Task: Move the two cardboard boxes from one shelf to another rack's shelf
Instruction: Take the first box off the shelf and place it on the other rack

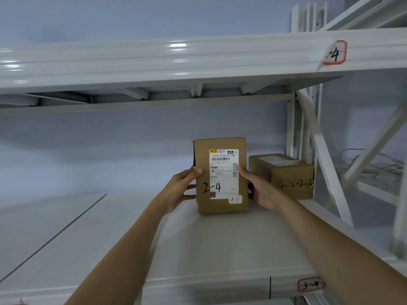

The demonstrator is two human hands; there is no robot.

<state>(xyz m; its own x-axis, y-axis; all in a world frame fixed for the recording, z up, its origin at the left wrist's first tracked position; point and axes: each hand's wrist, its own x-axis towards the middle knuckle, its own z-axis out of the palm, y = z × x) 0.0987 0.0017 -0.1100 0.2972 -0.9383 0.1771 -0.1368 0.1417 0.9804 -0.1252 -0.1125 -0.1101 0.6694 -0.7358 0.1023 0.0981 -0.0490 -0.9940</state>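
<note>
Our left hand (182,186) and right hand (259,190) fingers (243,170) press the sides of the box marked 2-4 (221,176), frame centre, upright on or just above the shelf (154,227). 2nd box (284,175) sits just right, w/ a small gap. Likely mid-transfer of box 1; whether we're lifting or setting down, can't tell. Next: keep it level.

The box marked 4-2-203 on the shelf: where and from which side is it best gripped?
Probably by its two side faces, coming from the front. The box marked 4-2-203 lies flat near the rack upright, written face forward. Its right side is tight to the frame, and the box marked 2-4, held by the left hand and right hand, crowds its left.
</note>
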